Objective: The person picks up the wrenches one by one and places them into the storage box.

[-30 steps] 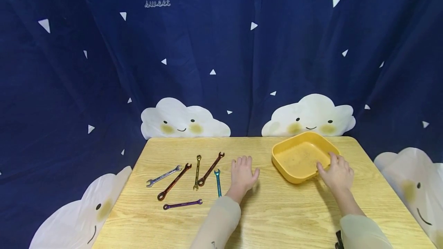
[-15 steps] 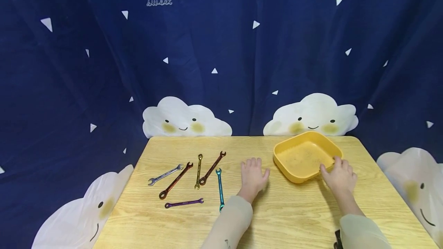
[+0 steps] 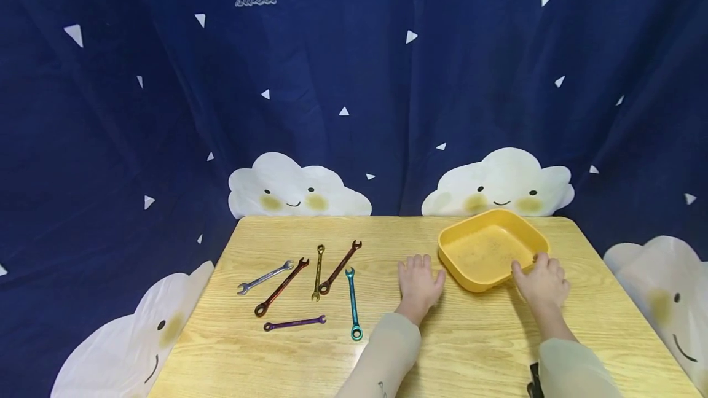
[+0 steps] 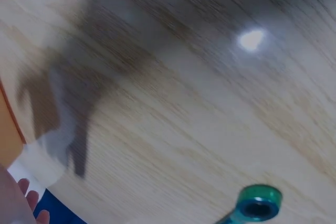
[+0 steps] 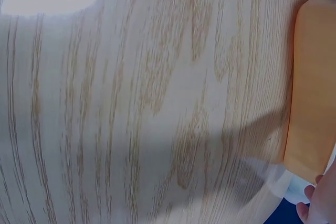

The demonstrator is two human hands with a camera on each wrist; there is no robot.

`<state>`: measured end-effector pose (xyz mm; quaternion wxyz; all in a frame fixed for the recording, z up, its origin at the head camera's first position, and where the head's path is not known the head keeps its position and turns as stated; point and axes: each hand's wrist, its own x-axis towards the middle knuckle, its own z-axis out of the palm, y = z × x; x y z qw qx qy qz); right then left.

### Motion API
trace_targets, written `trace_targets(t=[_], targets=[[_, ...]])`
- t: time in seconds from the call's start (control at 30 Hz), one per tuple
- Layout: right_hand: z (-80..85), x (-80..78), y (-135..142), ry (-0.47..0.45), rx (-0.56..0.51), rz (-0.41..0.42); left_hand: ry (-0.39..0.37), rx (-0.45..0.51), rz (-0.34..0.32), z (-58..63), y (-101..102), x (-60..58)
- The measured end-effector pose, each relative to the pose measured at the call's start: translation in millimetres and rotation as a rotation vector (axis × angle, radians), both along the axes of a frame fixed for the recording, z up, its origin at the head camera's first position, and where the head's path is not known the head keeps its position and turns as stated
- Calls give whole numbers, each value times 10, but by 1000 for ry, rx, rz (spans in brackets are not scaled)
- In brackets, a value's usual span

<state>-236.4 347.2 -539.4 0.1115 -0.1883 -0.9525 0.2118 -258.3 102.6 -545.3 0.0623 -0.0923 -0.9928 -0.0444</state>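
Observation:
In the head view my left hand [image 3: 419, 287] is held over the table just left of a yellow plastic box [image 3: 481, 286], fingers extended and holding nothing. My right hand [image 3: 544, 287] is at the near right corner of that box, with thumb and fingertips at its rim. How firmly it touches is unclear. Left of my hands lie several combination wrenches: teal [image 3: 354, 306], purple [image 3: 295, 323], dark red [image 3: 341, 268], gold [image 3: 318, 272], orange-red [image 3: 282, 287] and silver [image 3: 265, 278]. The teal wrench's ring end [image 4: 259, 203] shows in the left wrist view.
The wooden table [image 3: 276, 367] carries everything. Behind it hangs a dark blue curtain [image 3: 354, 66] with white triangles and smiling clouds. A small black object [image 3: 534, 381] shows beside my right sleeve [image 3: 578, 370].
My left hand has moved right, away from the teal wrench toward the box, uncovering the wrench's ring end. My right hand has shifted slightly toward me. Box and wrenches stay put.

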Motion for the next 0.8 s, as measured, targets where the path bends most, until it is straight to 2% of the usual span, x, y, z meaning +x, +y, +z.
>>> trace_targets(t=[0.3, 0.8], targets=[[-14, -27, -29, -34, -30, -26, -2, 20, 33, -28, 177, 57], [-27, -80, -47, -107, -34, -83, -116, 125, 139, 33, 380, 62]])
